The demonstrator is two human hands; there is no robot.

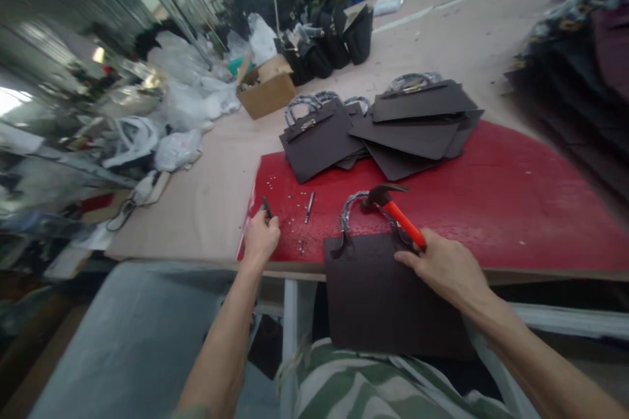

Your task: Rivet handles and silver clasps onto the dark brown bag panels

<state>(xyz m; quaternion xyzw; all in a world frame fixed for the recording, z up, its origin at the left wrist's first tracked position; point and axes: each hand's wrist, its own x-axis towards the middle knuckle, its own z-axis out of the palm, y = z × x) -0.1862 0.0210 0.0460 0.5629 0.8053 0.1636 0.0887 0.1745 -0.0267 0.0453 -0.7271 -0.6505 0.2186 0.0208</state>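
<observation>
My right hand (449, 266) is closed around the orange handle of a claw hammer (405, 221). Its dark head rests over the wrapped handle of a dark brown bag panel (378, 301), which hangs over the table's front edge toward my lap. My right thumb lies near the base of that handle. Off to the left, my left hand (262, 236) pinches a short, dark, rod-shaped tool (266, 207) just above a red mat (442, 209). Beside it on the mat lie a slim metal rod (309, 207) and several tiny metal pieces (301, 247).
Behind the mat's middle lie overlapping brown bag panels (319, 141) with plastic-wrapped handles. A cardboard box (266, 93) and several black bags (319, 55) stand farther back. Dark panels are piled on the right (565, 78). Plastic bags (181, 101) crowd the left side.
</observation>
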